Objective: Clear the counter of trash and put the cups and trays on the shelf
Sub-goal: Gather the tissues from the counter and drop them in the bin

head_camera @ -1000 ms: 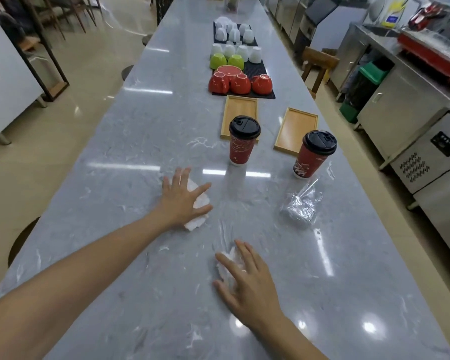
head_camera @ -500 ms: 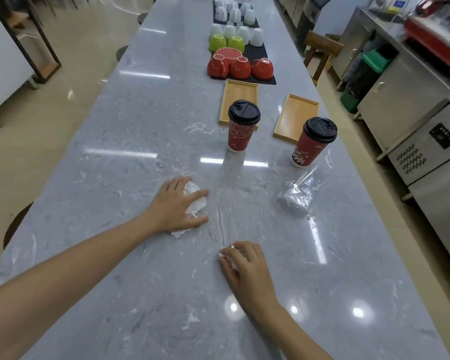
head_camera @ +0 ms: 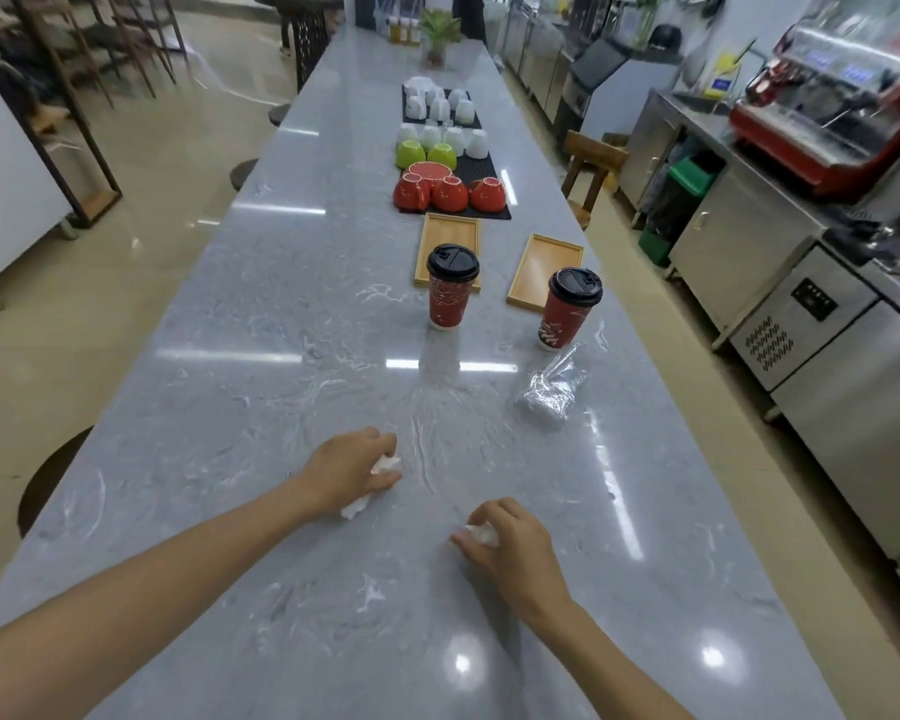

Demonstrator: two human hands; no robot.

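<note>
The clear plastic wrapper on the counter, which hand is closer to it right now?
Right. The right hand, closed on a white tissue, sits below and slightly left of the plastic wrapper. The left hand, gripping another tissue, lies farther off to the wrapper's left.

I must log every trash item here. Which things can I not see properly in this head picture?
- White crumpled tissue: mostly hidden inside the left hand grip.
- Second white tissue: mostly covered by the right hand.
- Clear crumpled plastic wrapper: contents unreadable, glare.
- Two lidded red paper cups: fill hidden by black lids.
</note>
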